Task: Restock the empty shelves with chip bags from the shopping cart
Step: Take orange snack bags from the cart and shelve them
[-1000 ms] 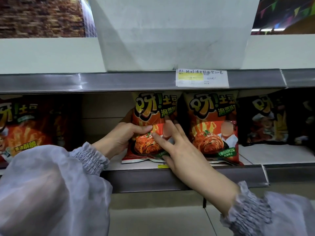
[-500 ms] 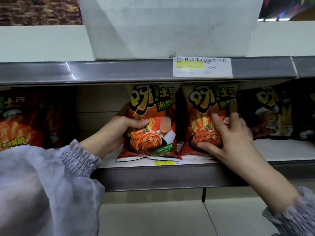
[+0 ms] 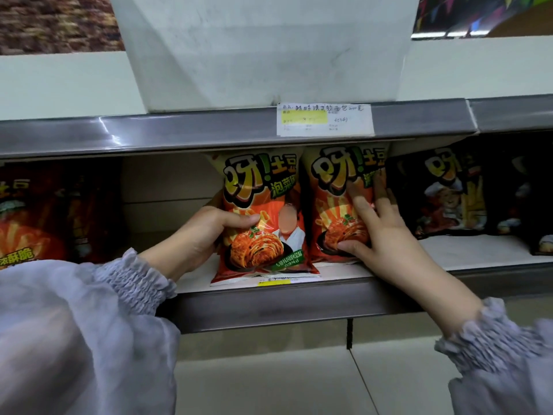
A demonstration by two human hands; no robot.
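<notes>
Right hand [image 3: 386, 232]: a second ago it lay on the left orange bag [image 3: 263, 223]; it has since crossed to the right orange bag [image 3: 335, 187], where it presses flat, fingers straight and spread, thumb near the bag's bottom edge.
Left hand [image 3: 203, 235]: unchanged, gripping the left orange bag by its left side, thumb curled over the front, fingers hidden behind.
Orange bags: both upright on the shelf [image 3: 269, 301], side by side and touching, tops reaching the rail of the shelf above; the left one sits a little further forward.
Neighbours: black bags [image 3: 449, 193] just beside the right orange bag; red bags [image 3: 36, 211] well apart at far left, with bare shelf between them and my left hand.
Price label [image 3: 325, 119]: paper slip on the upper rail, handwriting too blurred to read.
Task meaning: I judge both bags placed and now being straightened; the bare stretch at left wants more. The cart is out of view.
</notes>
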